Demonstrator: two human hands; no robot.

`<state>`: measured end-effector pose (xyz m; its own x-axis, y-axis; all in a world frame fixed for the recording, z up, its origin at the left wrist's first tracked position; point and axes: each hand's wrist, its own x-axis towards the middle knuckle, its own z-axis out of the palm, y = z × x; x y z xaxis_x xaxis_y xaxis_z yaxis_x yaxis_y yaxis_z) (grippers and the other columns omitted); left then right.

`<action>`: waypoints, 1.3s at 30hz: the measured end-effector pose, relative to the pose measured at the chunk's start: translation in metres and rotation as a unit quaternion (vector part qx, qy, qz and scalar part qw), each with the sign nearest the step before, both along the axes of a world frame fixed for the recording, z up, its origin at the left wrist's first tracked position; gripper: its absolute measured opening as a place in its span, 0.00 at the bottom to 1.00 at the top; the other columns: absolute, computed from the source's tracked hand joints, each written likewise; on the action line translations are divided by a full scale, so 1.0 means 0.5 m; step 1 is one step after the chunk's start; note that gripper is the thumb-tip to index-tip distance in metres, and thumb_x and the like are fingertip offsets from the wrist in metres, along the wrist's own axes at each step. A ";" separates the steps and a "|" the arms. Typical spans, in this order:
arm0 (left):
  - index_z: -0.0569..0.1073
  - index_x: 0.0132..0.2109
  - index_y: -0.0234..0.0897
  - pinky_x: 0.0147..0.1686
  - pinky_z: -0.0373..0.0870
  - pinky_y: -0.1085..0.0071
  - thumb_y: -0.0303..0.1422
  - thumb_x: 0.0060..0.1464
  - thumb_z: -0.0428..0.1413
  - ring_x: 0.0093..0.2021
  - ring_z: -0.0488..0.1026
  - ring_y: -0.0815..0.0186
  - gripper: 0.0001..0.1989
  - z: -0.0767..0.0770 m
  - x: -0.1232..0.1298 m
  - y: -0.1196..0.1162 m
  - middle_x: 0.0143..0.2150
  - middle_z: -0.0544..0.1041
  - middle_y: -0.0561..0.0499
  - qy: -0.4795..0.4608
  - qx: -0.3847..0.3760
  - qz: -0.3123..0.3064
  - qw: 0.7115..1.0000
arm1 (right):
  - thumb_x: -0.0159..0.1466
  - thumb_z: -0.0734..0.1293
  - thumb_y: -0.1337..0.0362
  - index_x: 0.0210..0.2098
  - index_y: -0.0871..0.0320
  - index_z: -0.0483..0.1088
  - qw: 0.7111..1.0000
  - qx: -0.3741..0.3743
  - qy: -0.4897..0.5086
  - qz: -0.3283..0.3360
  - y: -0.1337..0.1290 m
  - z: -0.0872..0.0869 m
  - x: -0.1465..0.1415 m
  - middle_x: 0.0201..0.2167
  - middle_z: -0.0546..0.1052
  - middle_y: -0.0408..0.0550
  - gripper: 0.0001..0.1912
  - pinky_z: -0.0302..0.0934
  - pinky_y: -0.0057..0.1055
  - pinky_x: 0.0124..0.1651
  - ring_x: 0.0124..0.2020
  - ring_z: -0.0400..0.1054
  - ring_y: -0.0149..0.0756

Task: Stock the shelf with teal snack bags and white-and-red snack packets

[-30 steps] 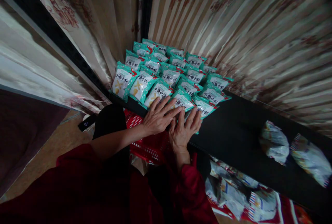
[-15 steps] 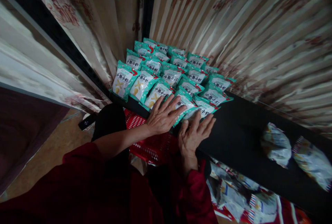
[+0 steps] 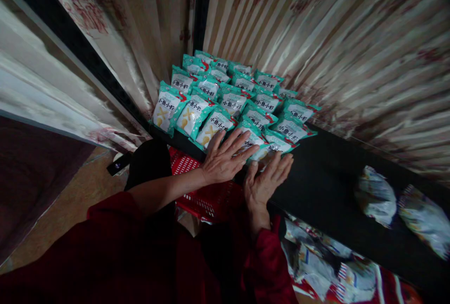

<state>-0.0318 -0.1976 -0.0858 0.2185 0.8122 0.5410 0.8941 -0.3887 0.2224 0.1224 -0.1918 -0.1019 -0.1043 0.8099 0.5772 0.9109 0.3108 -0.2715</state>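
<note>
Rows of teal-and-white snack bags point(image 3: 232, 102) stand packed together, leaning back, on a black shelf point(image 3: 316, 186). My left hand point(image 3: 225, 158) has its fingers spread at the front row, over the lower part of a snack bag point(image 3: 252, 136). Close beside it, my right hand point(image 3: 265, 182) lies open with its fingertips at the lower edge of the front-right snack bag point(image 3: 279, 142). Neither hand is wrapped round anything. The fingers partly cover the bags in front, so whether they press on them is hard to tell.
A red plastic basket point(image 3: 200, 201) sits below the shelf edge, between my knees. Two clear-and-white packets point(image 3: 376, 196) lie at the shelf's right; more packets point(image 3: 316, 266) lie lower down. Pleated curtains point(image 3: 316, 36) hang behind and at left. A black phone-like device point(image 3: 118, 164) is on the left.
Both hands have shifted very slightly to the right and stay open at the front row. The bags look the same, and the view has barely moved.
</note>
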 end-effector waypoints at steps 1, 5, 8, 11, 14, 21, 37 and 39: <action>0.53 0.66 0.46 0.66 0.37 0.51 0.36 0.60 0.47 0.70 0.40 0.58 0.28 0.000 0.002 0.001 0.70 0.50 0.49 0.002 -0.001 -0.003 1.000 | 0.68 0.55 0.56 0.68 0.61 0.40 1.000 -0.007 0.002 0.003 0.001 -0.002 -0.001 0.68 0.44 0.65 0.33 0.46 0.62 0.60 0.68 0.37 0.56; 0.56 0.65 0.43 0.66 0.38 0.51 0.35 0.61 0.47 0.69 0.42 0.58 0.26 -0.002 0.005 0.006 0.69 0.53 0.47 0.008 -0.006 -0.012 1.000 | 0.68 0.55 0.57 0.68 0.62 0.40 1.000 -0.027 0.002 0.013 0.002 -0.007 -0.009 0.68 0.44 0.65 0.33 0.48 0.59 0.60 0.68 0.39 0.54; 0.55 0.65 0.42 0.65 0.39 0.51 0.35 0.61 0.47 0.69 0.43 0.58 0.26 -0.003 0.006 0.008 0.69 0.53 0.46 0.009 -0.003 -0.016 1.000 | 0.68 0.54 0.57 0.68 0.62 0.40 0.999 -0.033 0.001 0.004 0.001 -0.007 -0.014 0.68 0.43 0.65 0.33 0.49 0.58 0.60 0.68 0.39 0.54; 0.55 0.65 0.42 0.65 0.40 0.50 0.35 0.61 0.47 0.69 0.42 0.57 0.26 -0.005 0.006 0.005 0.69 0.52 0.45 0.004 0.006 -0.014 1.000 | 0.68 0.55 0.57 0.67 0.62 0.40 1.000 -0.029 0.002 -0.001 0.000 -0.006 -0.015 0.68 0.43 0.65 0.32 0.49 0.58 0.61 0.68 0.38 0.53; 0.55 0.66 0.43 0.65 0.40 0.50 0.35 0.61 0.48 0.69 0.43 0.55 0.27 -0.010 0.004 -0.006 0.69 0.50 0.43 0.001 0.021 -0.017 1.000 | 0.68 0.55 0.58 0.67 0.62 0.41 1.000 -0.010 0.008 -0.011 -0.003 -0.005 -0.013 0.68 0.44 0.65 0.33 0.48 0.57 0.61 0.68 0.36 0.52; 0.54 0.66 0.44 0.65 0.39 0.47 0.35 0.60 0.49 0.69 0.39 0.50 0.28 -0.017 -0.021 -0.032 0.71 0.42 0.46 -0.022 0.020 0.013 0.999 | 0.68 0.54 0.57 0.67 0.61 0.41 0.999 -0.033 0.012 -0.025 -0.004 -0.008 -0.012 0.68 0.43 0.63 0.32 0.49 0.56 0.61 0.68 0.37 0.52; 0.54 0.66 0.44 0.64 0.41 0.45 0.33 0.60 0.50 0.69 0.39 0.50 0.29 -0.007 -0.024 -0.025 0.71 0.38 0.46 -0.016 0.028 0.001 0.999 | 0.68 0.52 0.53 0.68 0.61 0.39 0.992 -0.072 0.076 -0.076 -0.008 -0.003 -0.013 0.68 0.45 0.62 0.33 0.50 0.51 0.62 0.68 0.40 0.48; 0.54 0.66 0.45 0.65 0.40 0.46 0.34 0.60 0.50 0.69 0.39 0.50 0.28 0.005 -0.023 -0.018 0.71 0.39 0.47 -0.011 0.027 -0.007 1.000 | 0.69 0.51 0.54 0.68 0.62 0.41 0.991 -0.088 0.071 -0.071 -0.007 -0.002 -0.014 0.68 0.47 0.61 0.32 0.51 0.49 0.62 0.68 0.41 0.46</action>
<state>-0.0434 -0.2067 -0.0834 0.2168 0.7782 0.5894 0.8836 -0.4131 0.2203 0.1155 -0.1951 -0.1031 0.0904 0.8997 0.4271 0.8909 0.1186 -0.4384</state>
